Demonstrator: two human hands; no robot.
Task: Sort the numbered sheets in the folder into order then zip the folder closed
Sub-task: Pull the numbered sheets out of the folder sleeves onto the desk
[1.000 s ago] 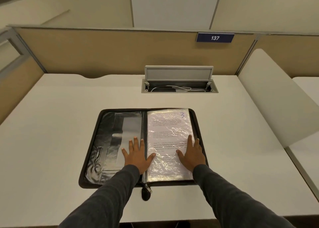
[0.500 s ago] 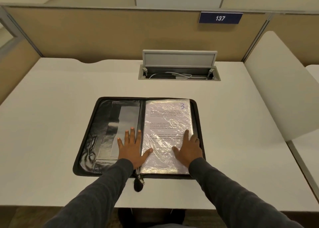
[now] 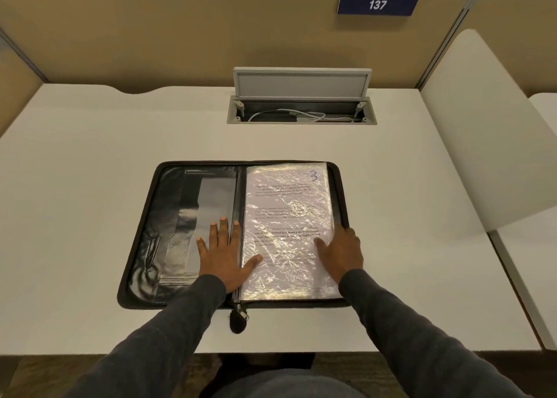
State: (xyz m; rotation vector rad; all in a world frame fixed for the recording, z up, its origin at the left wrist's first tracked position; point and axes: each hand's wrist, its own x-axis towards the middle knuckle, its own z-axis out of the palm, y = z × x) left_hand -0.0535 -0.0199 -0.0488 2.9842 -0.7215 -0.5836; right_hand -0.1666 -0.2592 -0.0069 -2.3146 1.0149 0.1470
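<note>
Head view: a black zip folder (image 3: 150,247) is seen lying open on the white desk (image 3: 90,144), near the middle of the front edge and well apart from both side edges. Its left half is taken up by glossy inner pockets. On its right half a stack of crinkled clear sleeves is laid, and the top sheet (image 3: 289,210) is marked with a handwritten 3 in its far right corner. The zip pull (image 3: 239,319) hangs off the near end of the spine, on the desk just short of the front edge.

The left hand (image 3: 223,256) is pressed flat on the inner left cover beside the spine, fingers straight and spread, with the thumb laid across onto the left margin of the sheet. The right hand (image 3: 343,253) is set at the right edge of the sheet: its thumb is laid on top and its fingers are bent down over the edge, their tips hidden, so it cannot be told whether the sheet is pinched.

Towards the back edge a cable box (image 3: 301,117) is sunk into the desk, its lid raised and cables shown inside. A plate reading 137 (image 3: 377,4) is fixed to the partition behind.
</note>
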